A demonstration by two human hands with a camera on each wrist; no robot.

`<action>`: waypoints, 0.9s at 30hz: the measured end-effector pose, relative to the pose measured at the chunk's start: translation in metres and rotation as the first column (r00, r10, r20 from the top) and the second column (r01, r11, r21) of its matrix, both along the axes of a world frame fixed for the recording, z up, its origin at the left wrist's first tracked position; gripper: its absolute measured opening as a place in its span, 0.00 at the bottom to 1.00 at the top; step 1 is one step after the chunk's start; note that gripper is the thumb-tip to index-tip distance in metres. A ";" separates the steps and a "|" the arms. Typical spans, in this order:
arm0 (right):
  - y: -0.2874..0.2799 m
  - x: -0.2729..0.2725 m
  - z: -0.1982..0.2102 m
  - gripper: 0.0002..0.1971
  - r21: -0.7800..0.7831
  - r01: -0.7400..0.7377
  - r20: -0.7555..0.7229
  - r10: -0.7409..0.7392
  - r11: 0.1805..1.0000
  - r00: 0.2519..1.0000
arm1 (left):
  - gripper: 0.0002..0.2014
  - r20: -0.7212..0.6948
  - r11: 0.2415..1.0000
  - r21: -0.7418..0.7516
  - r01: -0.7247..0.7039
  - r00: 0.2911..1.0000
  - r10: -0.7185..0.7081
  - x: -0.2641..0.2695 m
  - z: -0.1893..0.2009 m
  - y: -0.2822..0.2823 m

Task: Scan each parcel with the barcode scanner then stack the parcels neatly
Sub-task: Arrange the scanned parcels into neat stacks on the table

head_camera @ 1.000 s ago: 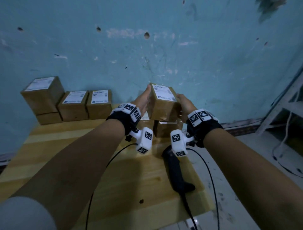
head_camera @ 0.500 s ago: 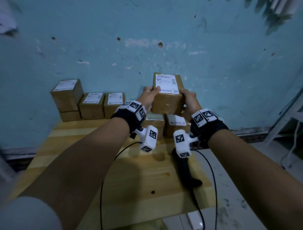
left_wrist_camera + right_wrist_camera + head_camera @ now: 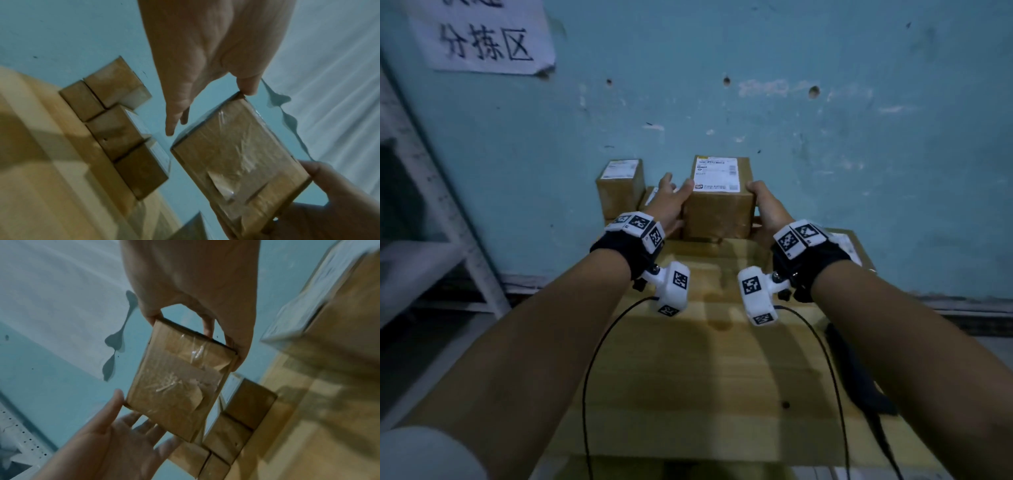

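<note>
A brown cardboard parcel with a white label on top hangs in the air near the table's back edge. My right hand pinches its right side between thumb and fingers. My left hand is at its left side, thumb on the top corner and fingers straight and spread. The wrist views show the parcel's taped underside clear of any surface. A stack of labelled parcels stands just left of it. The black barcode scanner lies on the table to the right.
The wooden table stands against a blue wall. More parcels sit behind my right wrist. A white shelf frame stands at the left, and a paper sign hangs on the wall. Black cables cross the table.
Both hands have carried the parcel left, from above the right-hand parcels to beside the left stack. My left fingers have straightened off its side.
</note>
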State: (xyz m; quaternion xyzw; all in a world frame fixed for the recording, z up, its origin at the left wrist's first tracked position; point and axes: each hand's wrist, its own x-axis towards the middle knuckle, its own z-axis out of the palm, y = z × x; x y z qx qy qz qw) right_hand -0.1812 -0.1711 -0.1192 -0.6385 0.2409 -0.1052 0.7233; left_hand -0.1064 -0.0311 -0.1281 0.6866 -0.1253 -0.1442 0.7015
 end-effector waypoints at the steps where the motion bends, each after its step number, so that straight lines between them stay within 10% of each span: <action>1: 0.005 0.010 0.000 0.13 0.014 -0.003 0.007 0.003 1.000 1.000 | 0.34 0.038 0.998 0.052 -0.037 0.999 0.035 0.009 0.001 0.009; 10: 0.015 0.123 -0.002 0.13 -0.089 -0.026 -0.032 0.023 0.996 0.999 | 0.26 0.112 0.852 0.161 -0.499 0.867 0.486 0.140 -0.019 0.088; 24: 0.029 0.244 -0.036 0.24 -0.333 -0.052 -0.114 0.015 0.941 0.993 | 0.47 0.001 0.920 0.225 -0.322 0.944 0.330 0.241 -0.066 0.085; 27: 0.028 0.250 -0.043 0.25 -0.365 -0.067 -0.112 0.028 0.929 0.993 | 0.36 0.021 0.929 0.234 -0.287 0.957 0.290 0.243 -0.072 0.082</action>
